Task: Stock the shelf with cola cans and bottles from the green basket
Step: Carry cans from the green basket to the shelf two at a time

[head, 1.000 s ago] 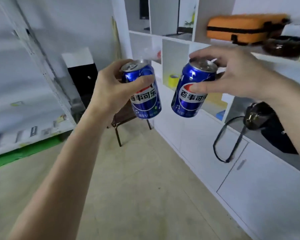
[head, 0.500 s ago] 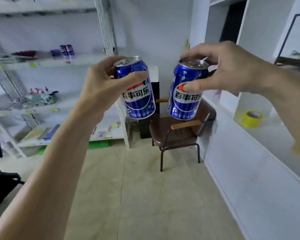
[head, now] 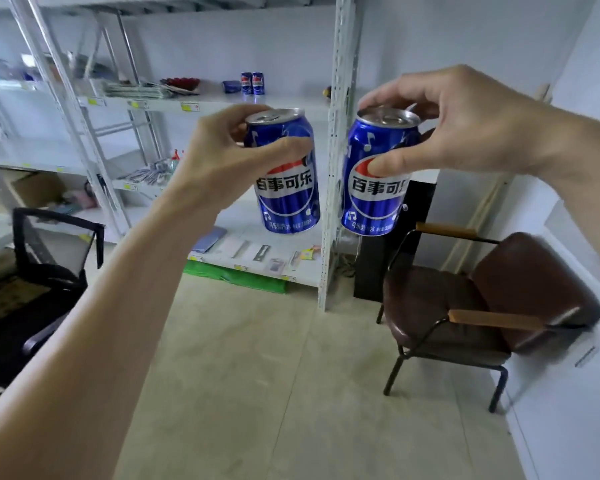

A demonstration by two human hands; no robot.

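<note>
Across the room, a white metal shelf (head: 222, 105) already holds two blue cans (head: 252, 83).
Left hand (head: 219, 161) wraps one cola can (head: 286, 174); right hand (head: 465, 123) pinches another can (head: 374, 181) at its rim, both upright, likely carried for shelving.

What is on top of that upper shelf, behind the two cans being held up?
On the upper shelf stand two blue cola cans side by side, next to a small blue box, a red item and stacked papers. Farther left is blurred.
</note>
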